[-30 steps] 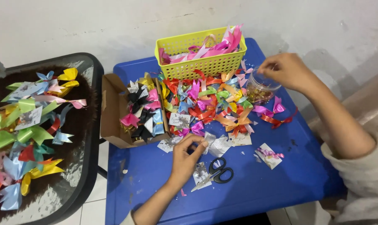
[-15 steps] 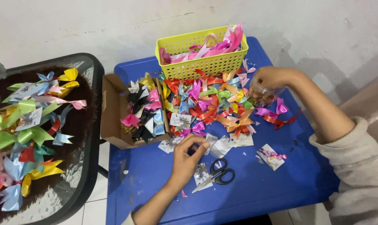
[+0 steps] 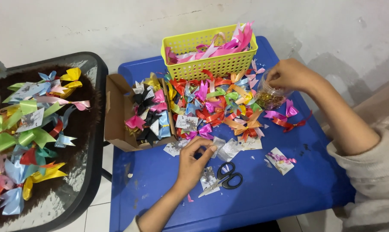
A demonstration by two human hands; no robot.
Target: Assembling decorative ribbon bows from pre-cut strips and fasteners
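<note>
The right hand (image 3: 291, 75) has come back from the bows to the clear jar (image 3: 269, 93) at the blue table's (image 3: 160, 180) far right, fingers dipped in its mouth. The left hand (image 3: 194, 161) still pinches something small near the scissors (image 3: 224, 178); what, I cannot tell.

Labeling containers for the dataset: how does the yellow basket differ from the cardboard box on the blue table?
The yellow basket is perforated plastic at the blue table's far edge; the cardboard box is plain brown card with solid sides, overhanging the left edge. The basket holds mostly pink ribbon strips; the box holds finished bows, black, pink and pale blue. Both are open-topped, and neither is touched by a hand.
</note>
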